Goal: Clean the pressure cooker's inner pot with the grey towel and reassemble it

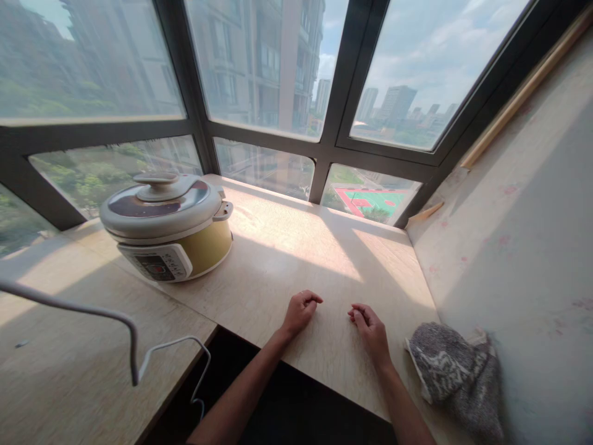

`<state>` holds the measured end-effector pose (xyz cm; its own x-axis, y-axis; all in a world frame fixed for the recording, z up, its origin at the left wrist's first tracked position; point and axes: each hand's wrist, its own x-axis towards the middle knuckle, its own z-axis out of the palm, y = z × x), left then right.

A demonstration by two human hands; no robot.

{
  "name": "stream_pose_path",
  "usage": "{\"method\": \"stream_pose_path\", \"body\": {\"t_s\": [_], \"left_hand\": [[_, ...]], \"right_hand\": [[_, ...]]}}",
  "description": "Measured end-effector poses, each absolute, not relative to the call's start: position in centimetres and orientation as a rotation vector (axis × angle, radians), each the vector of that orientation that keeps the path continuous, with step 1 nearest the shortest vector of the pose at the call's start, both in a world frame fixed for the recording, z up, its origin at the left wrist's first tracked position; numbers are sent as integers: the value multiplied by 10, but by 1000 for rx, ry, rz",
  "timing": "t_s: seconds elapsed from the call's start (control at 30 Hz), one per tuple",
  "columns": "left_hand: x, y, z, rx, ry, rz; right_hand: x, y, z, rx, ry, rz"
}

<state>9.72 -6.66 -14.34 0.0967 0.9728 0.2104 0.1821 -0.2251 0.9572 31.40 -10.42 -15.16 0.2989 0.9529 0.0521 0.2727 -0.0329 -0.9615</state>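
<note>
My left hand (300, 313) rests on the pale marble-patterned ledge (273, 253), its fingers loosely curled in and nothing visible in them. A thin ring shows on one finger. Across a short gap, my right hand (370, 329) lies on the same surface, also curled closed with no object showing. To the left and farther back stands a white and yellow-green electric cooker (204, 244) with its lid on and a control panel in front. A grey-brown patterned cloth (456, 371) lies crumpled to the right of my right hand, against the wall.
Dark-framed windows (328, 133) border the ledge at the back. A papered wall (523, 247) closes off the right side. At the left, a pale cable (111, 314) bends in front of the cooker. The ledge's front edge drops to a dark gap (231, 355).
</note>
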Motion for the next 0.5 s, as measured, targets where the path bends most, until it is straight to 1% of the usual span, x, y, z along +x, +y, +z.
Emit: {"method": "stream_pose_path", "body": {"t_s": [0.13,0.27,0.4,0.5], "left_hand": [[67,-82,-127,1339,1088,1566],[9,-77,-86,1090,1194,2003],[-64,-56,-30,763,1338,2506],[-121,-41,9,551,1421,2760]], "right_hand": [[315,-104,-148,-1561,-1133,861],[304,-93,-135,-1630,-1100,1001],[258,-66,-98,-1478,-1147,1181],[202,-37,-64,-1290,-1258,1224]]}}
